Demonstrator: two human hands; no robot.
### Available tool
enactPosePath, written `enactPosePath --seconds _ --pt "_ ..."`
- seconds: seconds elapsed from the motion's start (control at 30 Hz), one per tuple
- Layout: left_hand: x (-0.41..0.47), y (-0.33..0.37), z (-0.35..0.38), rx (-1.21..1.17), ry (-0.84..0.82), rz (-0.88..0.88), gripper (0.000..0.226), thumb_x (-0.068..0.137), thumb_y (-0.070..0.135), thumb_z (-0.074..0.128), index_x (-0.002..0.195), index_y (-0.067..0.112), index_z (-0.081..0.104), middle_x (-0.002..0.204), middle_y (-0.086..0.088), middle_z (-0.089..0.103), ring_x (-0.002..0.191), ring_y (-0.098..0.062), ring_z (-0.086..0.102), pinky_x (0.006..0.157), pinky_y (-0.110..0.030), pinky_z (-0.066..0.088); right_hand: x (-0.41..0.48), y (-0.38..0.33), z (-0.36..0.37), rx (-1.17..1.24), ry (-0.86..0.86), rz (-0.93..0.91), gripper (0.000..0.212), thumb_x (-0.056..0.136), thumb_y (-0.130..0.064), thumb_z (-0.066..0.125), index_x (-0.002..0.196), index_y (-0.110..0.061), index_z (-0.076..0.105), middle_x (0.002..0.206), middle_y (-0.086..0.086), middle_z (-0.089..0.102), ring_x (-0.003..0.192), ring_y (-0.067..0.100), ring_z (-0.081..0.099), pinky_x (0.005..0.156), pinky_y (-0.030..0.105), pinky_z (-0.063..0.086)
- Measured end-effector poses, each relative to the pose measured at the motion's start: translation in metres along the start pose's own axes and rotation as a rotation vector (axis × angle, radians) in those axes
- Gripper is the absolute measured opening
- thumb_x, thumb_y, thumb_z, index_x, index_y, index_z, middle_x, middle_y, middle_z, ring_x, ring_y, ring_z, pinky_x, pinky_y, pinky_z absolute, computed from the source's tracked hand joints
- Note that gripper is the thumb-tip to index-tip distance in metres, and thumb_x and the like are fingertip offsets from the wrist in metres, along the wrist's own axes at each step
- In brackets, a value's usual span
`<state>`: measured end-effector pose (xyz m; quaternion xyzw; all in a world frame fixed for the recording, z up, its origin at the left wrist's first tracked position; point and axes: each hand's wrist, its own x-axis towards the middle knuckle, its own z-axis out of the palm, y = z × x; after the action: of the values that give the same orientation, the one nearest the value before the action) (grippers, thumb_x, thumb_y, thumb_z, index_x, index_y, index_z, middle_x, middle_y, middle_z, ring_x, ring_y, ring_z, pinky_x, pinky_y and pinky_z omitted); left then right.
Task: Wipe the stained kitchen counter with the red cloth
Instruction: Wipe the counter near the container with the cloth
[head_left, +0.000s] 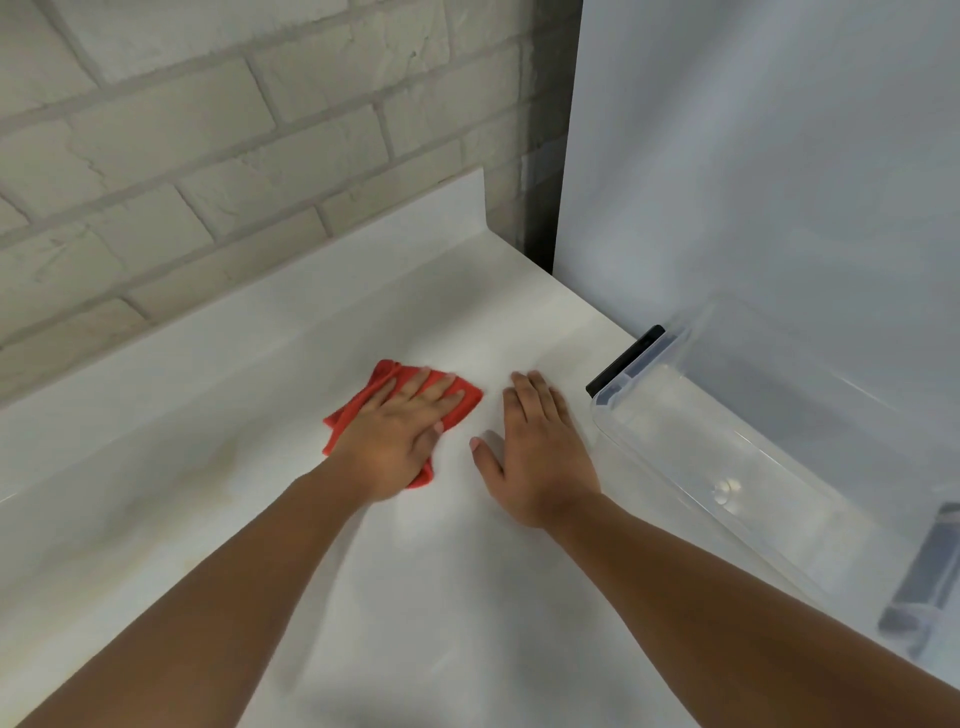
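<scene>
- Left hand (400, 436) lies flat, palm down, on the red cloth (363, 402); fingers spread a bit, pressing it onto the counter (208, 519), not gripping it.
- Cloth sits mid-counter, bunched/folded, mostly under the hand; red edges stick out at the far-left side & near the wrist.
- Right hand (535, 447) is flat on bare counter just beside the cloth, to its right, not touching it; fingers together & straight, thumb out toward the left hand, holding nothing.
- Counter is white w/ faint yellowish-brown staining at left, well apart from the cloth.
- Low white backsplash (311, 260) runs along the far edge, under a pale brick wall (208, 130).
- Clear plastic bin (727, 452) sits at the counter's right side, near the right hand, w/ a black latch (626, 361) at its far end; inside looks empty, though glare makes it hard to tell.
- Plain white panel (753, 156) rises behind the bin.
- Both forearms bare.
</scene>
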<state>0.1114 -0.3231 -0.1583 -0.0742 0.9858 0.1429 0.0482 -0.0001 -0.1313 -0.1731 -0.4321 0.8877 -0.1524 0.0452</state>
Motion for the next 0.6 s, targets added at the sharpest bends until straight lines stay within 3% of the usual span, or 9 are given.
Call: enactPosePath --seconds 0.1,0.2,0.27,0.4,0.5,0.6 --pt "0.001 -0.03 -0.008 -0.006 0.072 -0.191 0.061 0.099 0.042 0.017 0.157 0.03 0.028 0.166 0.01 0.02 0.155 -0.016 0.012 0.125 -0.042 0.009 0.001 0.0 -0.001 -0.024 -0.018 -0.01 0.084 0.095 -0.061 0.026 0.151 0.001 0.031 0.163 0.016 0.023 0.153 0.03 0.01 0.124 0.046 0.013" --pt "0.032 -0.035 -0.014 0.053 0.087 -0.439 0.056 0.105 0.029 0.024 0.16 0.028 0.019 0.169 0.007 0.011 0.156 -0.021 0.005 0.125 -0.046 0.005 0.002 -0.001 -0.001 -0.026 -0.024 -0.011 0.085 0.094 -0.062 0.024 0.152 0.0 0.03 0.163 0.015 0.021 0.154 0.03 0.008 0.124 0.046 0.013" --pt "0.053 -0.018 -0.015 0.045 0.087 -0.498 0.057 0.105 0.027 0.025 0.161 0.026 0.015 0.169 0.006 0.007 0.156 -0.026 0.002 0.125 -0.049 0.003 0.002 0.0 -0.002 -0.029 -0.022 -0.009 0.085 0.094 -0.062 0.023 0.152 0.0 0.03 0.163 0.015 0.023 0.154 0.03 0.009 0.124 0.045 0.013" --pt "0.053 0.022 -0.006 0.021 0.074 -0.314 0.057 0.105 0.026 0.028 0.161 0.027 0.016 0.169 0.007 0.009 0.156 -0.023 0.002 0.125 -0.048 0.003 0.0 0.0 -0.001 -0.037 -0.019 -0.01 0.085 0.095 -0.062 0.02 0.152 0.001 0.031 0.162 0.017 0.024 0.153 0.031 0.011 0.124 0.046 0.013" --pt "0.014 0.023 0.003 0.02 0.032 -0.126 0.058 0.102 0.036 0.02 0.16 0.032 0.017 0.167 0.014 0.007 0.155 -0.012 -0.003 0.124 -0.034 -0.006 0.0 0.001 -0.001 -0.054 -0.046 -0.015 0.088 0.095 -0.064 0.014 0.154 0.0 0.026 0.164 0.017 0.019 0.154 0.03 0.008 0.125 0.046 0.011" --pt "-0.027 -0.002 0.004 -0.044 0.063 -0.121 0.062 0.097 0.044 0.013 0.158 0.035 0.024 0.163 0.02 0.01 0.153 -0.005 -0.001 0.121 -0.024 -0.009 0.0 0.0 -0.002 -0.074 -0.052 -0.02 0.088 0.095 -0.065 0.015 0.155 -0.001 0.023 0.165 0.017 0.016 0.154 0.031 0.005 0.125 0.046 0.011"
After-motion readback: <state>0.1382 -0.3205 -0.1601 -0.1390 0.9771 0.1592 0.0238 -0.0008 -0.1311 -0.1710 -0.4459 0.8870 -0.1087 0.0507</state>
